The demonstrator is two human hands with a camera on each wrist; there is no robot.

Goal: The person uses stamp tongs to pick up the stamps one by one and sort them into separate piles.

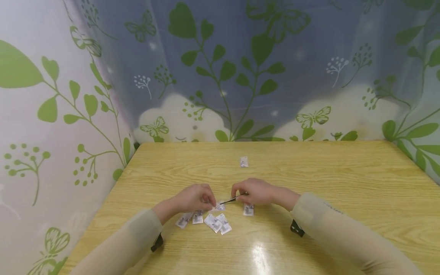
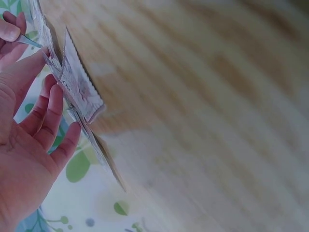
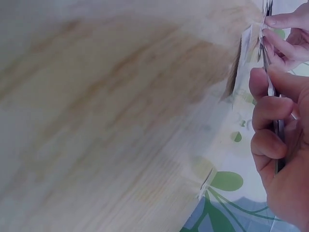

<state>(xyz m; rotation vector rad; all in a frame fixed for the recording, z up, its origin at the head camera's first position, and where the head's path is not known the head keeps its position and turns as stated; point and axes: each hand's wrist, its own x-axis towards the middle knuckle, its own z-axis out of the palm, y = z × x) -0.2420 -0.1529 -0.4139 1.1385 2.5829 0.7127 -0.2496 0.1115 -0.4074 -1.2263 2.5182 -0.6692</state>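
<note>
Over the middle of the table, my left hand (image 1: 195,198) pinches the edge of a small silvery-white printed sachet (image 1: 220,207) between thumb and index finger. Its other fingers are spread loosely beside more sachets (image 2: 79,87) in the left wrist view. My right hand (image 1: 256,191) grips slim dark tweezers (image 1: 234,199) with thumb and curled fingers. The tweezers' tip points left and reaches the pinched sachet; whether it grips the sachet is too small to tell. In the right wrist view the tweezers (image 3: 271,87) run back along the palm.
Several similar sachets (image 1: 213,222) lie nearer me, some overlapping or partly under the left hand. Another sachet (image 1: 248,209) lies just below the right hand, and one sachet (image 1: 244,162) lies near the far edge. The wooden table (image 1: 326,164) meets a leaf-patterned curtain (image 1: 240,95).
</note>
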